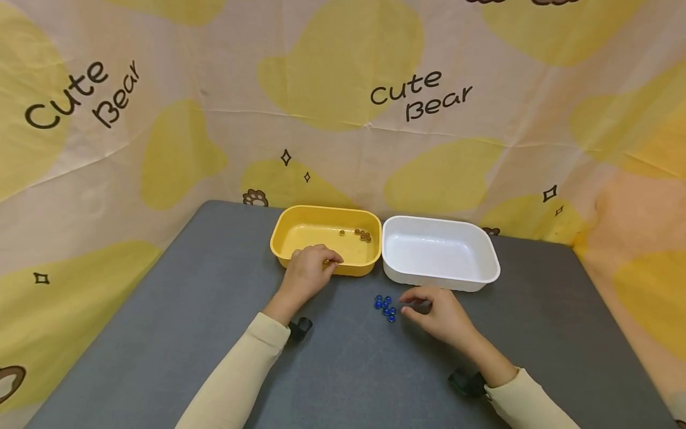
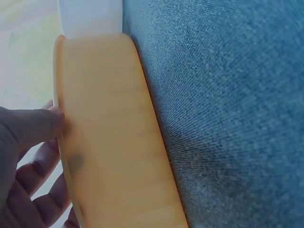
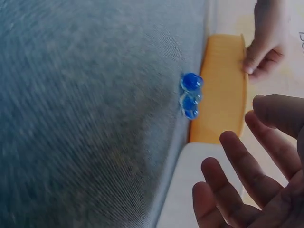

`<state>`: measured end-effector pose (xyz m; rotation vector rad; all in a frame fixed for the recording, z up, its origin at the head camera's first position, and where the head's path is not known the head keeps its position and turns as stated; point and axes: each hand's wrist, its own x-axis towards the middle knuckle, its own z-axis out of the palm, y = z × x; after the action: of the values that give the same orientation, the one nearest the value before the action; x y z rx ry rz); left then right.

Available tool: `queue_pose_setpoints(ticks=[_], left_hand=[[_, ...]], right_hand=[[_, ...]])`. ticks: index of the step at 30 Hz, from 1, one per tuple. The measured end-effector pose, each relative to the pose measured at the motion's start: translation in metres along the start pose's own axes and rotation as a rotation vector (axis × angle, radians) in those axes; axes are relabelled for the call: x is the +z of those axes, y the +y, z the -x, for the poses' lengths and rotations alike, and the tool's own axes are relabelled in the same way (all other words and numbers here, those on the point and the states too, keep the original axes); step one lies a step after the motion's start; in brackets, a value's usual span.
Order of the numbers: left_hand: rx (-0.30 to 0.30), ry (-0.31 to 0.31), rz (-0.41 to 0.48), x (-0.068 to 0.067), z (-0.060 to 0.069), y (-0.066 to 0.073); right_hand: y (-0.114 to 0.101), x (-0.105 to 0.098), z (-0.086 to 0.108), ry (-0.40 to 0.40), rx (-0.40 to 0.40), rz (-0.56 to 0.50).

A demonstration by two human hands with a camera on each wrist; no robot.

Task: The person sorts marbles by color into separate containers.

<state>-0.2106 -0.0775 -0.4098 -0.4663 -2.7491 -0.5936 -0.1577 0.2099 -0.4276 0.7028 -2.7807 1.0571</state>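
Note:
A yellow tray (image 1: 300, 238) holds several small brown beads (image 1: 362, 235) near its right end. My left hand (image 1: 311, 271) is at its front rim; in the left wrist view the thumb lies outside the yellow wall (image 2: 109, 128) and the fingers reach over the inner side. Several blue glass beads (image 1: 386, 308) lie grouped on the table in front of the trays. Just right of them hovers my right hand (image 1: 442, 316), fingers spread and loosely bent, with nothing between them; the right wrist view shows the blue beads (image 3: 191, 83) beyond the fingertips.
A white tray (image 1: 439, 253) stands against the right side of the yellow one, with no beads visible inside. Both are near the back edge of the grey table (image 1: 343, 381). A patterned cloth (image 1: 343, 107) hangs behind.

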Motion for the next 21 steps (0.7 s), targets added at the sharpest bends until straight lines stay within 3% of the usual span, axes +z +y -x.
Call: queue_pose_setpoints(ticks=[8, 21], left_hand=[[-0.013, -0.032, -0.038, -0.003, 0.000, 0.004], [-0.029, -0.054, -0.066, -0.003, -0.002, 0.005]], right_hand=[[0.000, 0.016, -0.004, -0.047, -0.015, 0.155], [-0.002, 0.020, -0.015, -0.126, -0.002, 0.171]])
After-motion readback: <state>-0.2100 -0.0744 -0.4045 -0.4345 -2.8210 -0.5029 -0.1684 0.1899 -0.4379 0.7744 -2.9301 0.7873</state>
